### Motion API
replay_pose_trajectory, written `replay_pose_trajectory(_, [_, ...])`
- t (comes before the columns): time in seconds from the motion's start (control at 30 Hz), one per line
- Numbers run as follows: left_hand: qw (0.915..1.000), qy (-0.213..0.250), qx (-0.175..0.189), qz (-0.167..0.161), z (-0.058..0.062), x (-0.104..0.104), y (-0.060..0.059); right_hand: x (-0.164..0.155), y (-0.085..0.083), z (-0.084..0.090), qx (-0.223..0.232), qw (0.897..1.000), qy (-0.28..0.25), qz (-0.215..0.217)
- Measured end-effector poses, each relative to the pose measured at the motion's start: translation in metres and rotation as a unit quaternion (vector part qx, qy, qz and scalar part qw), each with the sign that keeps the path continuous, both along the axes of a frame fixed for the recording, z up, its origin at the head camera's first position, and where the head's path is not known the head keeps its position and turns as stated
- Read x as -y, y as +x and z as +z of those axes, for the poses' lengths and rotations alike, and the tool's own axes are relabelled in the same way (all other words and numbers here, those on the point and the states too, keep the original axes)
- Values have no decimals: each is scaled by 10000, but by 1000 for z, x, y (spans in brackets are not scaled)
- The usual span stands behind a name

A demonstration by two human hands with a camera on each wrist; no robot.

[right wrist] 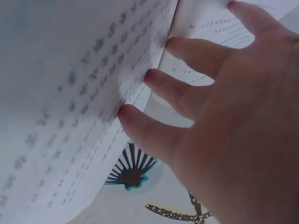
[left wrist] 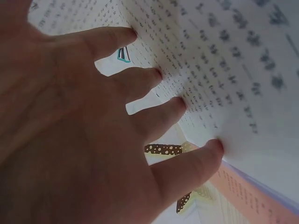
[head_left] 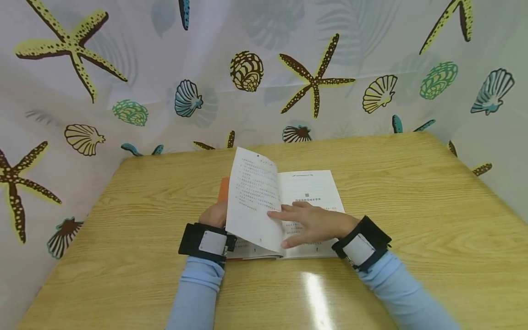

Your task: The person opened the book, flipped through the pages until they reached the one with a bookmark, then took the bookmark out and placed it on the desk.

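A raised page of an open book leans between the left hand and right hand, its long edge running away from both. Fingers spread and grasping nothing, each hand touches one side, the left partly hidden behind the page.

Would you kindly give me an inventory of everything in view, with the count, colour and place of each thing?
Book: one, white pages with dark print, lying open on the table
Raised page: at least one, white, standing up over the book's left half
Orange edge: one, orange, at the book's left side
Table: one, wood-brown, under the book
Patterned cloth: whitish with starfish and shells, behind the table
Wristbands: two, black with pale patches, one per wrist
Sleeves: two, light blue, on the forearms
Left hand: one, bare, partly behind the raised page
Right hand: one, bare, over the right-hand page
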State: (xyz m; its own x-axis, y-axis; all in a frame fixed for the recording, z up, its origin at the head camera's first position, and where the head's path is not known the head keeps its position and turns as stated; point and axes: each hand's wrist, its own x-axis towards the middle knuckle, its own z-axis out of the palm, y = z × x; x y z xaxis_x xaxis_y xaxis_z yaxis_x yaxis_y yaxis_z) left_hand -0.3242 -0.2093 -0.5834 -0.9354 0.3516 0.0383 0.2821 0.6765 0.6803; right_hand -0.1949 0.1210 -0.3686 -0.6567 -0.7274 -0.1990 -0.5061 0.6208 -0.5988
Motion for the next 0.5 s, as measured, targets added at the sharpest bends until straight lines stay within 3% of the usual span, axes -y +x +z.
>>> replay_pose_trajectory(0.03, [9992,118,-326,-191,-32,11,-17,1,1,0,-3,10000,14,32])
replay_pose_trajectory(0.1, [9989,70,-413,-216,-72,24,-41,2,2,-1,12,10000,24,72])
replay_pose_trajectory(0.13, [9980,123,-494,-362,-84,29,-50,2,2,-1,-14,9999,51,97])
replay_pose_trajectory(0.2, [9990,33,-343,-294,-90,31,-56,3,3,-1,-99,9998,126,144])
replay_pose_trajectory(0.27, [9995,-268,156,-45,-70,22,-50,4,4,-2,-221,9992,280,155])
replay_pose_trajectory(0.33, [9943,-671,761,330,-33,7,-33,5,5,-2,-401,9982,407,198])
replay_pose_trajectory(0.4, [9823,-1005,1365,803,9,-11,-14,6,6,-2,-567,9968,522,227])
replay_pose_trajectory(0.43, [9792,-1182,1261,1062,26,-20,-3,6,7,-2,-634,9961,574,234])
replay_pose_trajectory(0.47, [9590,-1703,1179,1937,37,-35,-2,7,8,-2,-693,9954,625,236])
replay_pose_trajectory(0.5, [9089,-2442,1020,3223,45,-48,-4,7,9,-2,-761,9945,676,247])
